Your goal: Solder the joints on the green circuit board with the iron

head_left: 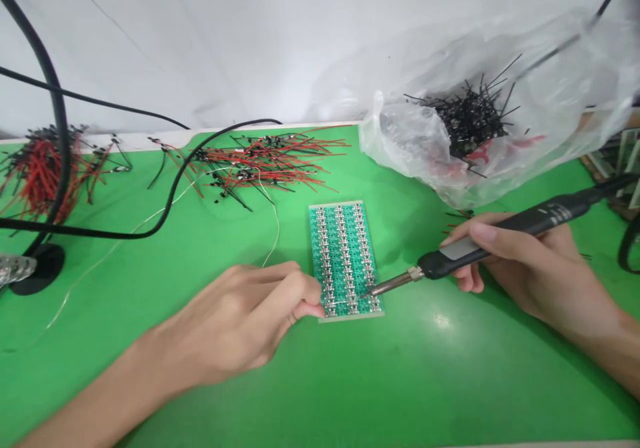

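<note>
- Spreading beneath my left hand [240,315] and my right hand [545,268], the green mat [425,381] bears the work; beyond my right grip a translucent plastic bag [400,145] holds black leads [470,118], and beyond my left grip lie red and black wires [270,158].
- My left hand lies with its back up and fingers curled, the forearm slanting in from the near left; thumb and forefinger are pinched together on the solder wire [278,225].
- My right hand is closed round the soldering iron [453,256], held like a pen, its shaft sloping down and leftward from my fingers.
- The circuit-board panel [353,255] lies between the two grips, just right of and ahead of my left fingertips and well left of my right fingers. Its long axis runs away from me, far end leaning slightly left, with three lengthwise columns of silvery parts. My left hand is nearer, at the panel's near left edge; whether it presses there I cannot tell.
- Behind my left knuckles the wire loops away; from my pinch its short free end points right, across the panel's near part.
- Facing that end from the right is the iron's tip [366,294]; whether they touch I cannot tell.
</note>
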Demonstrator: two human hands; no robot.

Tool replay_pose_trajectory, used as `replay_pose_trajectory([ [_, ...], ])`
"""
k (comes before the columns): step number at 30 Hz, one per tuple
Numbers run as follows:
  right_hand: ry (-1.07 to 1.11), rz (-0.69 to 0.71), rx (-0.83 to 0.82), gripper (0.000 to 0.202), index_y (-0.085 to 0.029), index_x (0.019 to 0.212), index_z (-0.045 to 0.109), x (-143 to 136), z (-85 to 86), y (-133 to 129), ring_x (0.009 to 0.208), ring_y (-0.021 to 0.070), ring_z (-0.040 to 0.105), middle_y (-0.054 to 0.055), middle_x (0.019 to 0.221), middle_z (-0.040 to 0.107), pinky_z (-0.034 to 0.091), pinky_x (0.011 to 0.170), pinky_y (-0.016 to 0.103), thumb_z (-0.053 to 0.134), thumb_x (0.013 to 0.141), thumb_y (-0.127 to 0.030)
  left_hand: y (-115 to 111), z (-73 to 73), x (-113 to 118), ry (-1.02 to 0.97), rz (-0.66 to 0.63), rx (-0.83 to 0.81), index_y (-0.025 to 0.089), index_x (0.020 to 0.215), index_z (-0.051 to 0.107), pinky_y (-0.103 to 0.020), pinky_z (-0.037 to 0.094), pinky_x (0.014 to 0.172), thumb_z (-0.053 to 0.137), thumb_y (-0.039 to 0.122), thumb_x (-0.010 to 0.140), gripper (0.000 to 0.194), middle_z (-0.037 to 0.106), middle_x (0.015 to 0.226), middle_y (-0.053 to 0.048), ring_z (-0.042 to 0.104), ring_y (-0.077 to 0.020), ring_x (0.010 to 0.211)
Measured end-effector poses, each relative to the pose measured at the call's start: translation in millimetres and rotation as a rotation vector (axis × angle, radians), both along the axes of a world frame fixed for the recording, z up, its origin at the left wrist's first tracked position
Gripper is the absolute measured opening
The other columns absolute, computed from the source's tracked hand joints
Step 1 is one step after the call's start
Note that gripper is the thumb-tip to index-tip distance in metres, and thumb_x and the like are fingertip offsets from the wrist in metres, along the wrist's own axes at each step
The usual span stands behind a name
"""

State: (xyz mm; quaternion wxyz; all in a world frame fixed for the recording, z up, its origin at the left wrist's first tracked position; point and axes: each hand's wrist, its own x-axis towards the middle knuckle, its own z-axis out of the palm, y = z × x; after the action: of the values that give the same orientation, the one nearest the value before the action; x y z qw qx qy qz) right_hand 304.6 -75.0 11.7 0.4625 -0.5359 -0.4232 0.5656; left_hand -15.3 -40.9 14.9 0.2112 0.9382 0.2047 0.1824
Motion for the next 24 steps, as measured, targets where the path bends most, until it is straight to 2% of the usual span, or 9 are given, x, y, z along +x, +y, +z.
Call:
replay_pose_trajectory([
  [8, -0.005, 0.022, -0.021, 0.018, -0.019, 0.077, 0.082, 1.0, -1.6, 1.2, 0.045, 0.0168, 0.067, 0.005, 0.056, 0.075, 0.055, 0.04, 0.024, 0.076, 0.083, -0.035, 0.9, -5.0, 7.9, -0.026, 0.014, 0.055, 0.015, 0.093, 0.053, -0.023, 0.038, 0.05, 0.045, 0.016, 0.103, 0.012, 0.06, 0.071, 0.001, 0.052, -0.0099, 0.06],
  [15, -0.015, 0.046, -0.009, 0.018, -0.019, 0.078, 0.082, 1.8, -1.2, 0.9, 0.046, 0.0166, 0.068, 0.004, 0.057, 0.075, 0.055, 0.041, 0.023, 0.074, 0.084, -0.034, 0.5, -9.1, 7.7, 0.022, -0.011, 0.18, 0.014, 0.095, 0.053, -0.023, 0.043, 0.055, 0.042, 0.016, 0.103, 0.013, 0.065, 0.077, 0.0, 0.055, -0.0113, 0.065],
  [24, -0.053, 0.028, -0.006, 0.022, -0.018, 0.074, 0.082, 1.4, -1.4, 1.2, 0.045, 0.017, 0.067, 0.005, 0.055, 0.074, 0.055, 0.039, 0.024, 0.075, 0.083, -0.037, -0.5, -7.5, 8.7, 0.052, -0.003, 0.185, 0.016, 0.098, 0.053, -0.024, 0.044, 0.053, 0.041, 0.014, 0.103, 0.013, 0.068, 0.081, 0.001, 0.057, -0.0116, 0.064],
])
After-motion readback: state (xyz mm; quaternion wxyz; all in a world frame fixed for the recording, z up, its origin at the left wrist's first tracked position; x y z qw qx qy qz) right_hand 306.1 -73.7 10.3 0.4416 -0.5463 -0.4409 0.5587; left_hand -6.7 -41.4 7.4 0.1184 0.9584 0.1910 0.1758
